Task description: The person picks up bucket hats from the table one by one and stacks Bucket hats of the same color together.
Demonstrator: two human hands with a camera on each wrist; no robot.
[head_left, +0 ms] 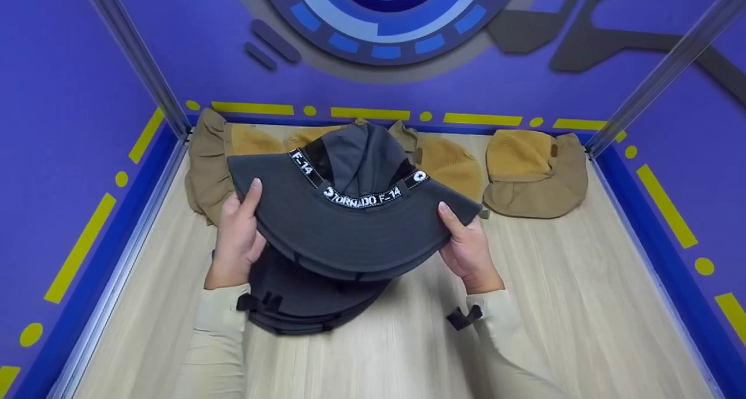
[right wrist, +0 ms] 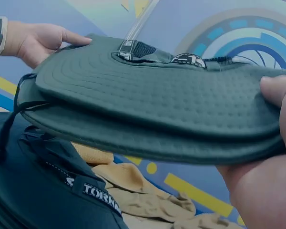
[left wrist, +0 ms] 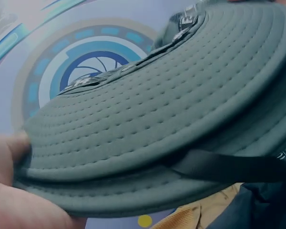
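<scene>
Gripping dark-grey, wide-brimmed cloth hat [head_left: 361, 239] with left hand [head_left: 236, 233] and right hand [head_left: 471, 252]; raised, not yet set down.

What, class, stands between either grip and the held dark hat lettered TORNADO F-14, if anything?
Nothing visible does. The left grip and right grip pinch the held dark hat at opposite ends of its brim, directly on the fabric. The lower dark hat sits beneath it, not in between.
</scene>
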